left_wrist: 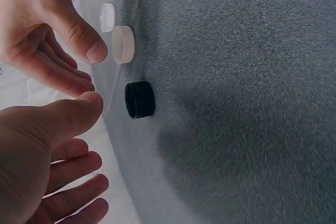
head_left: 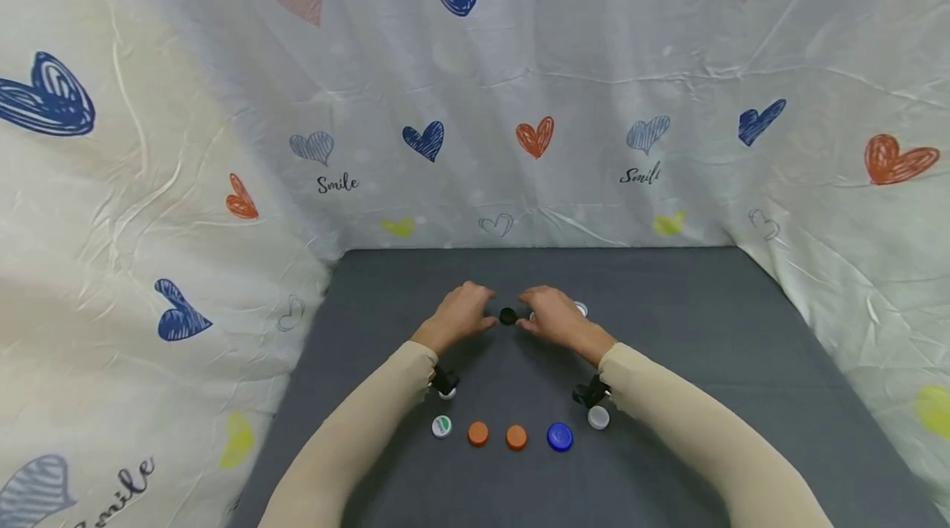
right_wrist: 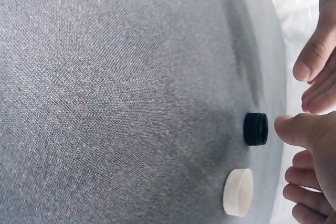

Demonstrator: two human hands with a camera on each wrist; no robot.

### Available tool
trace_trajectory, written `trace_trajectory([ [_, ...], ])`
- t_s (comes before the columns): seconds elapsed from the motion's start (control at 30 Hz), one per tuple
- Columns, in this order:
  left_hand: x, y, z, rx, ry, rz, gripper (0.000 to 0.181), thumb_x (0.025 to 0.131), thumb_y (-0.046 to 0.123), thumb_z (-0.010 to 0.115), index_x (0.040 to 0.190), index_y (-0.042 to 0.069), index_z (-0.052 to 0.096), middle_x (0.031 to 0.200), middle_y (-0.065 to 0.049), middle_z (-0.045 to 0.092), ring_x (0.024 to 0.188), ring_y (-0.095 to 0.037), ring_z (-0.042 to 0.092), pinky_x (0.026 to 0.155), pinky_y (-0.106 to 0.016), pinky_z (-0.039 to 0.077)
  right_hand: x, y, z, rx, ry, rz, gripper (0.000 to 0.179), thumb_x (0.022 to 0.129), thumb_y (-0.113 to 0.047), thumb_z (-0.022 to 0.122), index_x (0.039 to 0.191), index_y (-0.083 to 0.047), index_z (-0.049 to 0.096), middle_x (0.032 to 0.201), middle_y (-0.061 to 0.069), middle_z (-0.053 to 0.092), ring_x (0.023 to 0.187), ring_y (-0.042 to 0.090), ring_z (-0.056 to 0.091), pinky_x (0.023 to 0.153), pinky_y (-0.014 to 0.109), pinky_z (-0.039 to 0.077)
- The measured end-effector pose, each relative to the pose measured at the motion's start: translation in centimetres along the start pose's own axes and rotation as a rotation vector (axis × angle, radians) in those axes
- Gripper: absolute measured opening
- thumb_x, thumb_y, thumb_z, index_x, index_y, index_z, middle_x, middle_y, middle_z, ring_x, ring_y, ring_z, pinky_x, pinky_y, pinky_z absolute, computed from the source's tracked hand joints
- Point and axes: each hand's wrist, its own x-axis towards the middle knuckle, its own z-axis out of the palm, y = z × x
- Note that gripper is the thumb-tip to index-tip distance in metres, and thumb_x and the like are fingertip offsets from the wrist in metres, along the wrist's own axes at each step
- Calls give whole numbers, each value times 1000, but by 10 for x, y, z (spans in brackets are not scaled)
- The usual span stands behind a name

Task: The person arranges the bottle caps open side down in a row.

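A black bottle cap [head_left: 508, 316] lies on the grey table between the two hands. My left hand [head_left: 458, 318] is just left of it, thumb toward the cap, holding nothing. On the other side my right hand [head_left: 555, 318] hovers, its loosely bent fingers empty too. The left wrist view shows the black cap [left_wrist: 140, 99] resting below both sets of fingertips, its hollow side facing sideways. Beside it stand a cream-white cap [left_wrist: 123, 44] and, farther off, another white cap [left_wrist: 107, 17]. From above, my right hand partly covers these two white caps.
Nearer the body, a row of caps lies on the grey table [head_left: 668, 297]: a white one with green print [head_left: 441, 426], two orange caps [head_left: 478, 433], a blue cap [head_left: 560, 436] and a white cap [head_left: 598, 417]. A heart-print curtain [head_left: 475, 74] hangs behind and beside the table.
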Motion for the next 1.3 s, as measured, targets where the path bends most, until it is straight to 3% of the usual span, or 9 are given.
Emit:
trace_trajectory([
  [0.37, 17, 5, 18, 2, -45, -36, 44, 88, 33, 79, 125, 11, 71, 119, -8, 71, 103, -25, 69, 82, -39, 59, 11, 1, 13, 27, -53, 25, 37, 89, -25, 78, 120, -4, 71, 118, 12, 71, 108, 30, 67, 94, 46, 54],
  [0.6, 23, 6, 32, 6, -60, -81, 32, 89, 29, 78, 115, 12, 74, 107, -7, 72, 92, -23, 70, 76, -40, 58, 15, 3, 25, 32, -56, 21, 15, 89, -22, 78, 94, -9, 73, 92, 8, 71, 83, 24, 65, 73, 42, 51],
  [0.77, 25, 5, 37, 9, -57, -97, 24, 88, 28, 79, 106, 12, 74, 98, -7, 70, 86, -23, 68, 72, -40, 56, 16, 6, 30, 31, -51, 23, 16, 89, -22, 78, 81, -14, 67, 81, 3, 66, 73, 19, 60, 66, 37, 45],
  [1.07, 25, 5, 41, -7, -34, -78, 13, 90, 26, 77, 82, 16, 72, 80, -2, 68, 68, -16, 64, 62, -34, 52, 14, 8, 35, 39, -17, 12, 17, 89, -20, 78, 77, -16, 67, 79, 2, 67, 73, 21, 62, 67, 38, 48],
  [1.3, 20, 1, 40, -27, 24, -23, 11, 91, 27, 76, 87, 17, 76, 85, -1, 72, 73, -18, 66, 65, -36, 54, 8, 7, 31, 55, 15, -22, 12, 91, -20, 76, 97, -10, 76, 105, 7, 73, 97, 27, 68, 86, 45, 54],
])
